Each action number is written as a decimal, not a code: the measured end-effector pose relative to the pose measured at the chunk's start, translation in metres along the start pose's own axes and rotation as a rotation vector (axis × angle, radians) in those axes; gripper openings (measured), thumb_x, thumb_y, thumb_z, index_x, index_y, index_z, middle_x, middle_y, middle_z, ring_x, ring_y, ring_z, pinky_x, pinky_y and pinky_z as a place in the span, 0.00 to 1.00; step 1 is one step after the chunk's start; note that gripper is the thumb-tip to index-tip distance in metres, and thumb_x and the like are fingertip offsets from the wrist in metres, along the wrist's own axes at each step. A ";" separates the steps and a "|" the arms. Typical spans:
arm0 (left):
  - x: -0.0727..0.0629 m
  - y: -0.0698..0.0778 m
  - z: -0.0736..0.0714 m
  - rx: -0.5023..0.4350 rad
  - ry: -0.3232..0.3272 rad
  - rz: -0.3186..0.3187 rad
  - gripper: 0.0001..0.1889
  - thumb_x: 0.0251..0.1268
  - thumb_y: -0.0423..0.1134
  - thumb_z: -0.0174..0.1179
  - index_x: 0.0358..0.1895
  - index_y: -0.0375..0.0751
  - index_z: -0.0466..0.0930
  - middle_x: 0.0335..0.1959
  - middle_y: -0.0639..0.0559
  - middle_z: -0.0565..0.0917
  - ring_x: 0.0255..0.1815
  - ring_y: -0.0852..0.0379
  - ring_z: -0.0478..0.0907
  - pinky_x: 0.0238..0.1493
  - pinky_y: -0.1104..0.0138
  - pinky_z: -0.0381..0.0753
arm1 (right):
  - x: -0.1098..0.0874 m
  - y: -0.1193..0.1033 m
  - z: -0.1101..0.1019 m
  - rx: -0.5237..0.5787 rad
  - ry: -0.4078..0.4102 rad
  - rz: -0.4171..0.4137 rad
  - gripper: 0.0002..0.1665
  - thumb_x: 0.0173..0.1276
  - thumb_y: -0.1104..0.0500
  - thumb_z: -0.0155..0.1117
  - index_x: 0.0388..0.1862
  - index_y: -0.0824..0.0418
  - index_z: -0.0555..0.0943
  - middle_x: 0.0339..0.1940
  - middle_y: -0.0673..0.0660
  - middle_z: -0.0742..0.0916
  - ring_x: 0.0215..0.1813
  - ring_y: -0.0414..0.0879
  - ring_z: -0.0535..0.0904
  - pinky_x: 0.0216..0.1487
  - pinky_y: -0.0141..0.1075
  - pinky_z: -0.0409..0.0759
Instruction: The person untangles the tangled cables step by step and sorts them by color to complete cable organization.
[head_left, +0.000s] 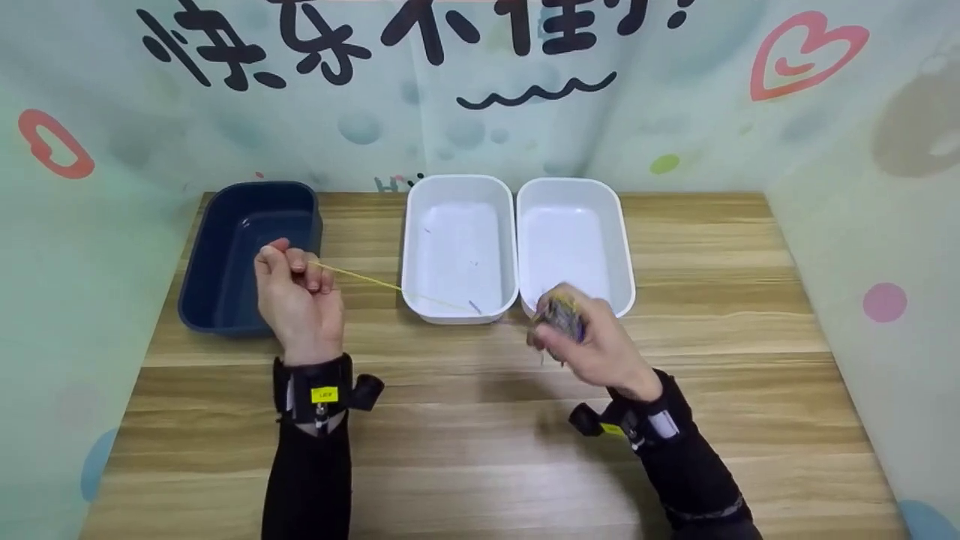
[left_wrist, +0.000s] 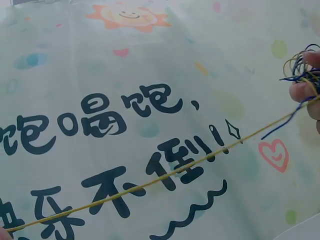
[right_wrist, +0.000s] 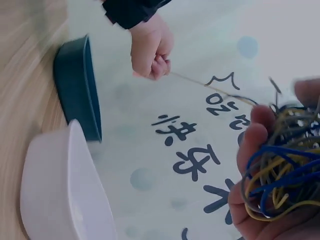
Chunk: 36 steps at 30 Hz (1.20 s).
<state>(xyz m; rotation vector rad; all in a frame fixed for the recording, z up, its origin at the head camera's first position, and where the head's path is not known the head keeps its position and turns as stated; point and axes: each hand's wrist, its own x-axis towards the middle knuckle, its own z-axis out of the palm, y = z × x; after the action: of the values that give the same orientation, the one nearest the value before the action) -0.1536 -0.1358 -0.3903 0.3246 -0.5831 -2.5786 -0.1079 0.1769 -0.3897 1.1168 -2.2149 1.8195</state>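
Observation:
My left hand [head_left: 301,311], raised over the right edge of the dark blue bin, has its fingers curled and pinches the end of a yellow string [head_left: 364,278]. That string runs taut to the right, and the left wrist view shows it crossing in front of the printed backdrop. A tangled bundle of strings [right_wrist: 285,167] in blue, yellow and grey fills my right hand [head_left: 604,349], which grips it above the front of the right white bin. From the bundle a short blue end [left_wrist: 280,127] hangs beside the yellow string. The palm side of the bundle is hidden.
The dark blue bin [head_left: 196,255] stands at the back left of the wooden table [head_left: 442,457]. Two white bins stand side by side: the left white bin [head_left: 406,247] holds a few small scraps, and the right white bin [head_left: 627,255] adjoins it. A printed cloth [head_left: 360,150] hangs behind.

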 end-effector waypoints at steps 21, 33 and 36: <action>-0.036 -0.016 0.009 0.634 -0.465 0.275 0.08 0.73 0.32 0.50 0.46 0.30 0.74 0.32 0.49 0.83 0.23 0.59 0.75 0.24 0.73 0.75 | 0.020 -0.014 -0.009 0.781 0.357 0.373 0.15 0.70 0.49 0.62 0.42 0.58 0.72 0.25 0.55 0.84 0.26 0.44 0.81 0.30 0.31 0.82; -0.079 -0.056 0.027 1.099 -1.018 0.992 0.10 0.62 0.31 0.63 0.46 0.34 0.83 0.46 0.41 0.83 0.39 0.50 0.79 0.41 0.70 0.80 | 0.024 -0.007 -0.003 0.769 0.331 0.411 0.10 0.70 0.57 0.59 0.43 0.60 0.70 0.26 0.55 0.84 0.26 0.42 0.81 0.29 0.30 0.81; -0.078 -0.062 0.026 1.221 -1.013 1.040 0.12 0.65 0.33 0.61 0.51 0.35 0.81 0.51 0.41 0.82 0.41 0.51 0.79 0.41 0.68 0.80 | 0.023 -0.007 -0.002 0.742 0.294 0.428 0.05 0.71 0.61 0.53 0.43 0.60 0.70 0.25 0.54 0.84 0.27 0.42 0.80 0.29 0.30 0.81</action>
<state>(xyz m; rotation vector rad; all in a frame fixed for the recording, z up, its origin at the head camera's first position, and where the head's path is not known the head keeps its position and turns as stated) -0.1193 -0.0389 -0.3863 -0.7835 -1.9488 -0.9681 -0.1216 0.1669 -0.3721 0.3581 -1.7237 2.8895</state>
